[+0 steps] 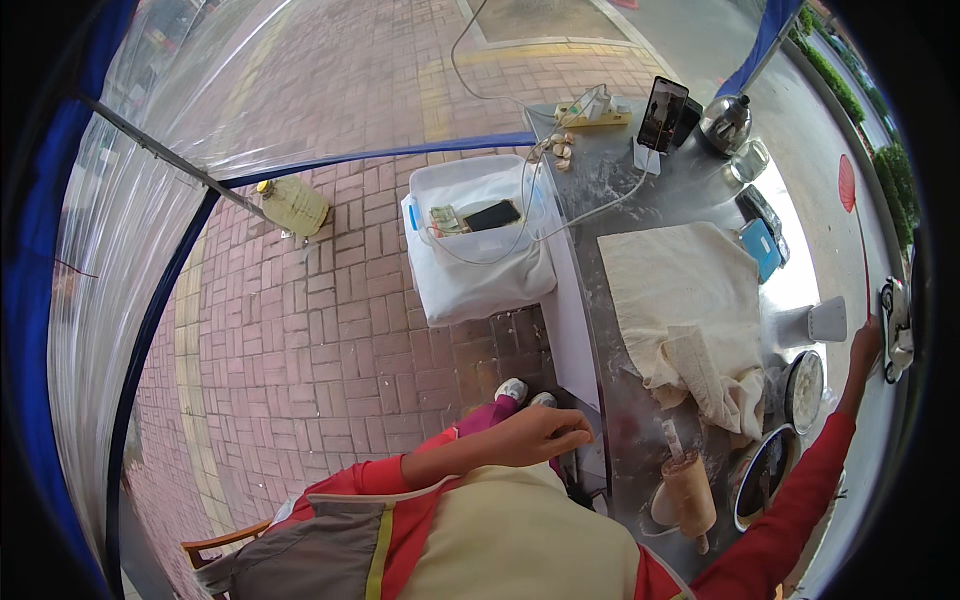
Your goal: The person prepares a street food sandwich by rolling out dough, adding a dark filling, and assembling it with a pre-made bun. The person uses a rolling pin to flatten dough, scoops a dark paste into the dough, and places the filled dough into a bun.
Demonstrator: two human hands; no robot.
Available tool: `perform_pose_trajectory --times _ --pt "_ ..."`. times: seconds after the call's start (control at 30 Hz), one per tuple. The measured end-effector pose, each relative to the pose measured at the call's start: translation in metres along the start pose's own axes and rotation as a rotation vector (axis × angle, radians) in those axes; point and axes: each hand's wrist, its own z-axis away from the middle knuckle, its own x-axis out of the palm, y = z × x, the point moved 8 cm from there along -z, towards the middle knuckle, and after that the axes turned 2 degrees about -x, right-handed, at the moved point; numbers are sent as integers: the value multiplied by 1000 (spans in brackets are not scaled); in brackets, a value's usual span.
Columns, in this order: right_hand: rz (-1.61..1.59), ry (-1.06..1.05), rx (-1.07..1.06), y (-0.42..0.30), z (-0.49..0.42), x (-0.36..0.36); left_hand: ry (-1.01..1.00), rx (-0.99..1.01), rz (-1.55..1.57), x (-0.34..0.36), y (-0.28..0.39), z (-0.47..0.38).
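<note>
My right hand [866,349] is stretched out past the far side of the metal table [637,199] and grips the handle of a red fly swatter [847,184]. Its mesh head points away from me. In front of my torso, my left hand [544,436] hangs beside the near table edge, fingers curled in and nothing visible in it. A beige cloth [671,281], bunched at its near end, lies on the table. Closer to me rests a thick wooden rolling pin [688,491]. My right sleeve passes next to a round pot [742,491] with dark contents and a tub of white powder [806,392].
A plastic bin [480,241] holding a phone [491,215] and banknotes [444,219] stands left of the table. Cables run to a power strip [619,118]. A propped phone [661,112], metal kettle [726,124] and glass jar [750,160] occupy the far end. Plastic sheeting encloses the left.
</note>
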Motion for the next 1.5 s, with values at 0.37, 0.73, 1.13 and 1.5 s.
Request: perform_pose_trajectory --times 0.37,0.73,1.13,1.5 --pt "-954 265 -108 -264 229 -215 144 218 -61 60 7 73" --pt "-925 -1210 -1694 -532 797 -128 663 36 187 155 -68 229" --pt "-1393 -386 -806 -384 560 -279 340 65 -47 188 -14 206" --pt "-1059 371 244 -109 625 -323 -307 336 31 272 76 95"
